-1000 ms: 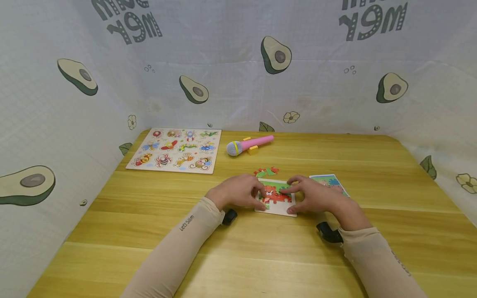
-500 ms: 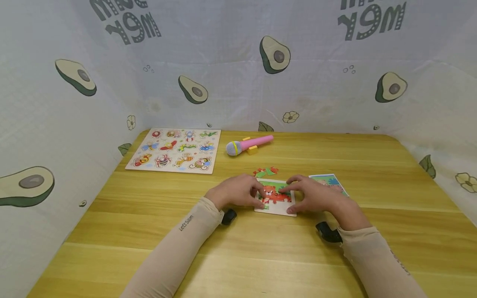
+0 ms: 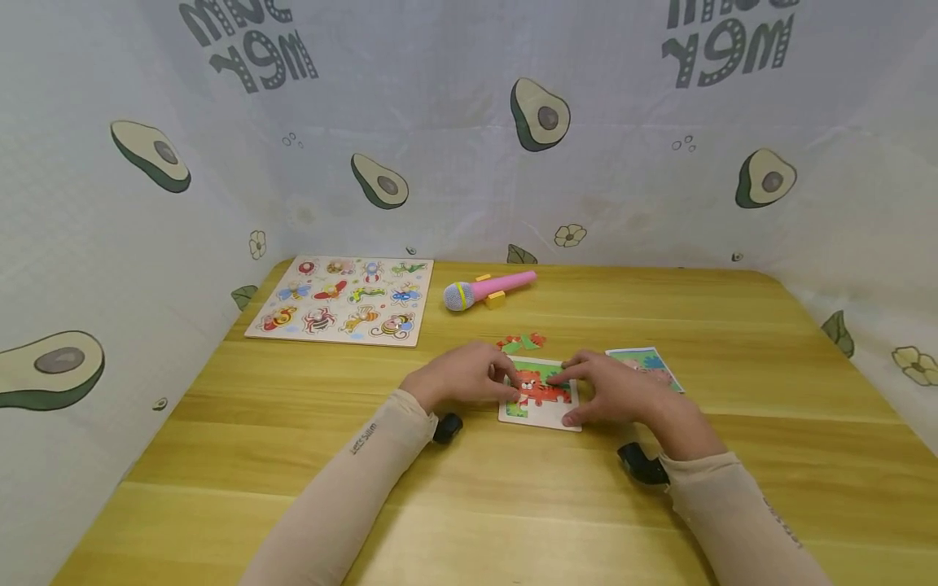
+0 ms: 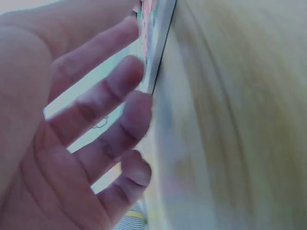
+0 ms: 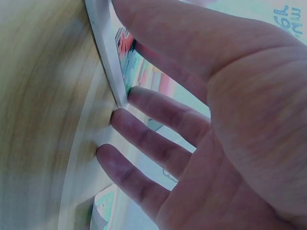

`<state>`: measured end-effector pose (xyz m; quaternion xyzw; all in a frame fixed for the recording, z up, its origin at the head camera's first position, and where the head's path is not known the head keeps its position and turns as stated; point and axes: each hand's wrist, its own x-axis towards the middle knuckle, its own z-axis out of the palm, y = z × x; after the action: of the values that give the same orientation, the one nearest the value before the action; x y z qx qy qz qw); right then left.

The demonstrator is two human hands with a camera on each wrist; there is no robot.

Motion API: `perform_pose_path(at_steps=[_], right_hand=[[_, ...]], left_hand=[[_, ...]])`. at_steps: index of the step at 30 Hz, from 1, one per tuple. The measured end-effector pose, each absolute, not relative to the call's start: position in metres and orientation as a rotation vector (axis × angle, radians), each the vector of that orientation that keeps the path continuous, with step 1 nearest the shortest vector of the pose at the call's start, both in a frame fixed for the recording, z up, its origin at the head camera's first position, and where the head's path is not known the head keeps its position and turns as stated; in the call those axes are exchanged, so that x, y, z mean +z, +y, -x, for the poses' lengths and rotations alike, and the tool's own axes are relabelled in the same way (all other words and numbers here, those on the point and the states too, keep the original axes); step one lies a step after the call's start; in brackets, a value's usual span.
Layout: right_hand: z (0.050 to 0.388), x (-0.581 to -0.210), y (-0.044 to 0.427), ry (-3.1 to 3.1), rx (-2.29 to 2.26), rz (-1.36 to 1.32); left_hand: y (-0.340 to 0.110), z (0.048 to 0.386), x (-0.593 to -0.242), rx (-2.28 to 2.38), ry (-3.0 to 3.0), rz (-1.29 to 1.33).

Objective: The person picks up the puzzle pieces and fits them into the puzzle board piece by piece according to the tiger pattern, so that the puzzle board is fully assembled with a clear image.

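A small jigsaw puzzle (image 3: 540,394) with a red tiger picture lies flat in its pale tray. Its upper part and lower left corner hold printed pieces; the lower right shows bare white backing. My left hand (image 3: 465,376) reaches over the left side, thumb and index finger on the picture near the tiger's head. In the left wrist view the other fingers bend gently beside the tray edge. My right hand (image 3: 619,389) is at the right side, with its index finger on the tiger's back and thumb by the lower right corner. Its remaining fingers are fairly straight in the right wrist view.
Several loose puzzle pieces (image 3: 522,342) lie just behind the tray. A picture card (image 3: 645,366) is partly behind my right hand. Farther back are a pink toy microphone (image 3: 506,284) with yellow blocks (image 3: 495,300) and a wooden insect puzzle board (image 3: 340,299).
My left thumb has moved up from the puzzle's lower left corner towards the tiger's head, uncovering the green corner piece. My right hand stays nearly where it was. The head view has tilted slightly.
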<state>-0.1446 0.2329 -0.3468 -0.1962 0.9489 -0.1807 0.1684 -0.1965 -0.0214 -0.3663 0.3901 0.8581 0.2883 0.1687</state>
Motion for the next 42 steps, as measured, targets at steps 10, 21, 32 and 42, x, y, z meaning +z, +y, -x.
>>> perform_pose_path(at_steps=[10, 21, 32, 42], right_hand=[[0.145, -0.346, 0.231, 2.702, -0.506, 0.556], [0.148, -0.349, 0.232, 2.693, -0.529, 0.539], [0.146, -0.349, 0.232, 2.699, -0.533, 0.543], [0.144, -0.350, 0.233, 2.712, -0.552, 0.572]], left_hand=[[-0.014, 0.229, -0.375, 0.969, 2.682, -0.845], [-0.015, 0.239, -0.372, 0.874, 2.651, -0.806], [-0.018, 0.240, -0.372, 0.837, 2.669, -0.770], [-0.019, 0.242, -0.372, 0.775, 2.657, -0.769]])
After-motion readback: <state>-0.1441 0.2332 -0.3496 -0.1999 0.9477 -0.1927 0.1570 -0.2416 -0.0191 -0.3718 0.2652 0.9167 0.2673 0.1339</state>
